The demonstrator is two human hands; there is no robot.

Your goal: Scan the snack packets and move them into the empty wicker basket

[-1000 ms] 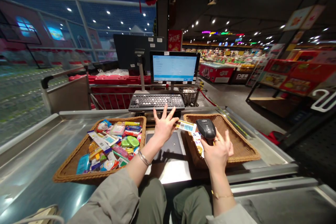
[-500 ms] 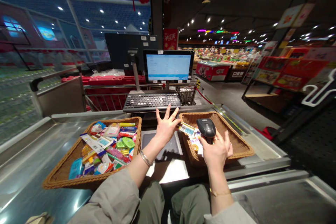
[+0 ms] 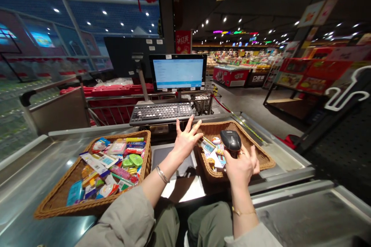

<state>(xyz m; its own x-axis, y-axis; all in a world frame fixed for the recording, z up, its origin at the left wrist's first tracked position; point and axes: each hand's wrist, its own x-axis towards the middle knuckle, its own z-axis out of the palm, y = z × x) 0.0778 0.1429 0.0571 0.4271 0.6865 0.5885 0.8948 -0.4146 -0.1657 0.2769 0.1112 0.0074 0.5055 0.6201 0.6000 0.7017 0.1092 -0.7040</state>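
Observation:
My right hand is wrapped round the handle of a black barcode scanner, its head held over the right wicker basket. My left hand has its fingers spread at that basket's left edge, holding nothing. Inside the basket, under the scanner, lie several small packaged goods, partly hidden by my right hand. To the left, another wicker basket is heaped with small colourful packages, among them a green item and a blue packet.
A black keyboard sits behind the baskets, below a lit monitor. Between the baskets is a grey pad. The metal counter has raised edges. A white hook-shaped frame stands at the right, and shopping carts are behind the counter.
The slim package that was at my left fingertips now lies in the right basket, and my left hand is free of it. The whole view has shifted slightly.

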